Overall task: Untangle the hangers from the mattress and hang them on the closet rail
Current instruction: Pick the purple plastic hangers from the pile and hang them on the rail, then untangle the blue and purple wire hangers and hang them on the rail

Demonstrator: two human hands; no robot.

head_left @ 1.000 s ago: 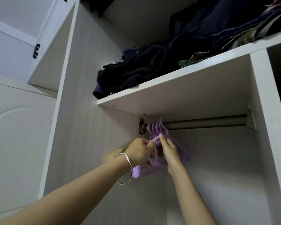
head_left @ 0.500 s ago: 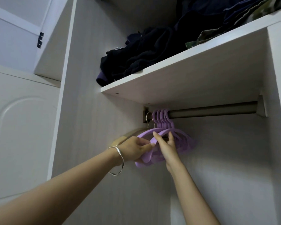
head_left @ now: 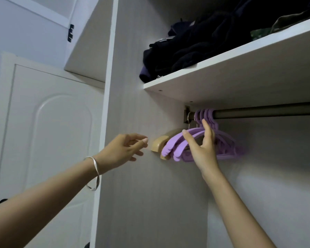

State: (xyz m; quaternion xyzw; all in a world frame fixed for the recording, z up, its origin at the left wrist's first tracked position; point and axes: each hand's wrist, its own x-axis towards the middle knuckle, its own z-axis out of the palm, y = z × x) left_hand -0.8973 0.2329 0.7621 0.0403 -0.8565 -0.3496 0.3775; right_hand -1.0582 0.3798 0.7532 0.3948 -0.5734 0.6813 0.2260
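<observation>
Several purple hangers [head_left: 225,145] hang bunched at the left end of the metal closet rail [head_left: 265,112], their hooks over the bar. My right hand [head_left: 202,147] is raised against the bunch, fingers straight, thumb and fingertips touching the purple arms. A wooden hanger [head_left: 159,142] with a metal hook hangs just left of them, near the closet's side panel. My left hand [head_left: 125,149], with a silver bangle on the wrist, hovers apart from the hangers, to their left, fingers loosely bent and holding nothing.
A white shelf [head_left: 231,68] sits right above the rail, piled with dark folded clothes [head_left: 195,43]. The closet side panel [head_left: 132,176] stands left of the hangers. A white door [head_left: 43,131] lies further left. The rail's right stretch carries nothing.
My left hand has let go of the hangers and drawn back to the left. My right hand stays on the bunch, now with fingers spread. The view has shifted, bringing the rail higher and rightward.
</observation>
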